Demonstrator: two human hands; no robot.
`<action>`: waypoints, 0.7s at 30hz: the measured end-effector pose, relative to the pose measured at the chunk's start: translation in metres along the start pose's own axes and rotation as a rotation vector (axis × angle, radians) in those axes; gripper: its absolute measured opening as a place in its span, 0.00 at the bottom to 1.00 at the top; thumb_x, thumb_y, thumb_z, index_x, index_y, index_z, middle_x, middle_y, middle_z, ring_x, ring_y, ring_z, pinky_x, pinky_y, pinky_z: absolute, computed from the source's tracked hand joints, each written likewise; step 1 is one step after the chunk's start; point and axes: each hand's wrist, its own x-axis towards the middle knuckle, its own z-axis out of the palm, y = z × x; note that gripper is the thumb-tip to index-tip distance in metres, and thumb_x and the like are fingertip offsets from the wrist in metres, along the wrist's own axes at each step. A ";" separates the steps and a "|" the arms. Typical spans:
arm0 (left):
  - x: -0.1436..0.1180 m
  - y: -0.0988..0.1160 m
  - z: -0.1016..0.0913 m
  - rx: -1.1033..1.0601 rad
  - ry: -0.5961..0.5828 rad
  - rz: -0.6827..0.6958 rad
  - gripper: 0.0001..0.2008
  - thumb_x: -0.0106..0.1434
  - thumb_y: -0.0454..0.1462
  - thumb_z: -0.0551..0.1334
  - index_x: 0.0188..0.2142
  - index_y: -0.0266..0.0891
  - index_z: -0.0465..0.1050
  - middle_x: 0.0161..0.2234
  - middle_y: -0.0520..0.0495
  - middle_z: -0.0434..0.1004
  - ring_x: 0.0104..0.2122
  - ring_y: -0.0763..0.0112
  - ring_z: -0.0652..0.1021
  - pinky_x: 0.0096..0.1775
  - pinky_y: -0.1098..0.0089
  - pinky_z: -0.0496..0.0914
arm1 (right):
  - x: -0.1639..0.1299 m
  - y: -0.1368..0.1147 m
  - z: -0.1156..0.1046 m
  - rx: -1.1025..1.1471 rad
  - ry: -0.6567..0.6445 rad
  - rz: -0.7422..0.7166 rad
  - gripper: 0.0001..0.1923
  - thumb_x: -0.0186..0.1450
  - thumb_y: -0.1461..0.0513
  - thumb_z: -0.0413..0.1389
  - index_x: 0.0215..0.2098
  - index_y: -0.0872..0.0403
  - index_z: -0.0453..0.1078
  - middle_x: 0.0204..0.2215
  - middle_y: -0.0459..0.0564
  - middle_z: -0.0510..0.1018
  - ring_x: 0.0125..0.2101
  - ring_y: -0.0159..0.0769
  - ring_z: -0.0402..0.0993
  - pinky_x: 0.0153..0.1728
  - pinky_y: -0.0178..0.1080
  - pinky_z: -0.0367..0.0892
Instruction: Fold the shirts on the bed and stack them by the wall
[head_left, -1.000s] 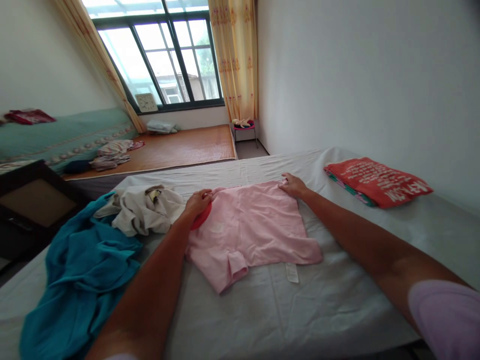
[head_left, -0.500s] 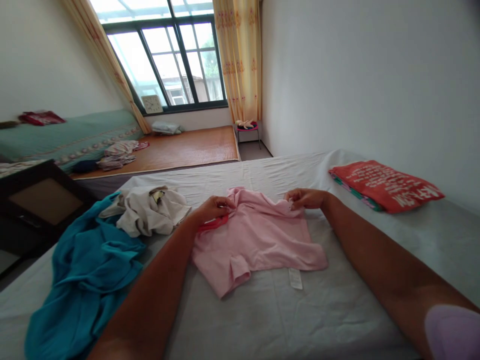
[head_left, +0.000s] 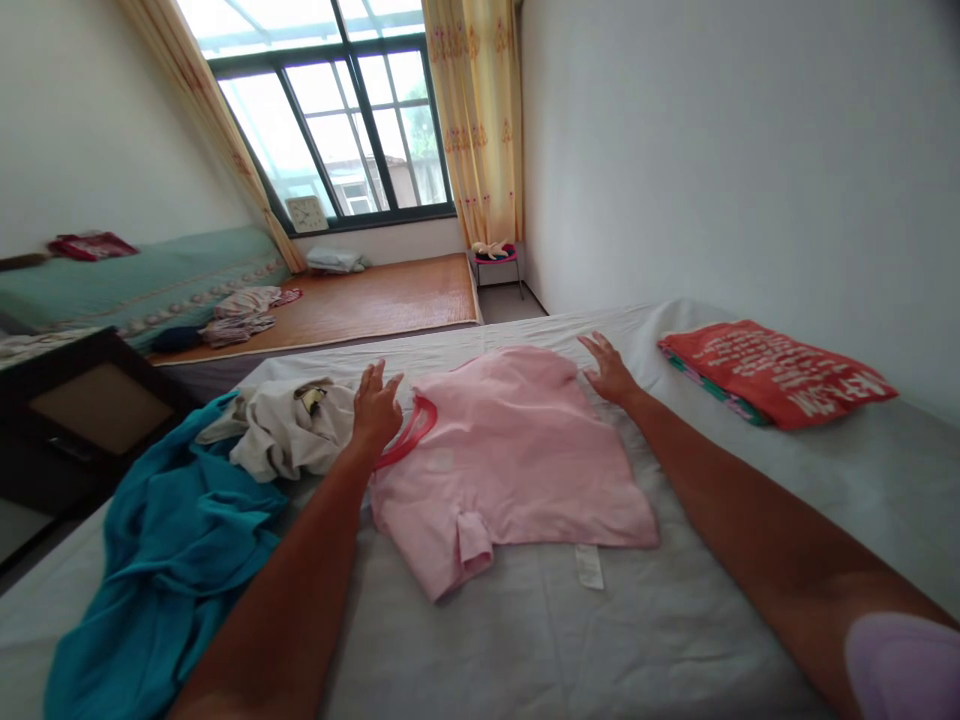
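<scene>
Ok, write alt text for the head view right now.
A pink shirt lies on a pale sheet between an open left hand and an open right hand. Teal cloth and beige cloth lie left, with folded red cloth right.

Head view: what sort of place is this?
Likely a bedroom: a brown-matted bed, a pink shirt spread on a pale sheet, and a patterned curtain beside the window.
</scene>
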 end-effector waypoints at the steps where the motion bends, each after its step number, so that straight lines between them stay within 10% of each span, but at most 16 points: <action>1: -0.002 -0.002 0.005 0.007 -0.013 0.000 0.25 0.58 0.28 0.54 0.55 0.36 0.72 0.65 0.40 0.59 0.66 0.53 0.56 0.63 0.51 0.56 | -0.002 -0.001 0.000 -0.072 0.002 -0.030 0.33 0.60 0.66 0.51 0.64 0.55 0.61 0.67 0.58 0.56 0.66 0.51 0.51 0.62 0.54 0.53; 9: -0.014 0.013 0.033 -0.098 -0.350 0.103 0.22 0.65 0.44 0.56 0.56 0.39 0.72 0.61 0.36 0.65 0.59 0.54 0.67 0.59 0.56 0.62 | -0.019 -0.019 0.021 -0.222 -0.360 -0.190 0.24 0.69 0.57 0.48 0.62 0.49 0.65 0.60 0.54 0.69 0.60 0.49 0.60 0.59 0.53 0.58; 16: -0.020 0.012 0.020 -0.032 -0.343 -0.036 0.22 0.68 0.43 0.51 0.56 0.43 0.72 0.47 0.40 0.75 0.45 0.60 0.77 0.49 0.64 0.68 | -0.019 -0.007 0.028 -0.277 -0.113 0.053 0.27 0.68 0.56 0.50 0.64 0.50 0.61 0.56 0.56 0.73 0.54 0.52 0.67 0.52 0.51 0.63; 21: -0.021 0.016 0.013 0.035 -0.386 -0.053 0.22 0.68 0.47 0.49 0.55 0.48 0.72 0.44 0.43 0.74 0.41 0.63 0.77 0.42 0.68 0.69 | -0.005 -0.010 0.021 -0.218 -0.134 0.084 0.16 0.65 0.58 0.53 0.49 0.50 0.75 0.46 0.54 0.80 0.47 0.46 0.72 0.48 0.42 0.65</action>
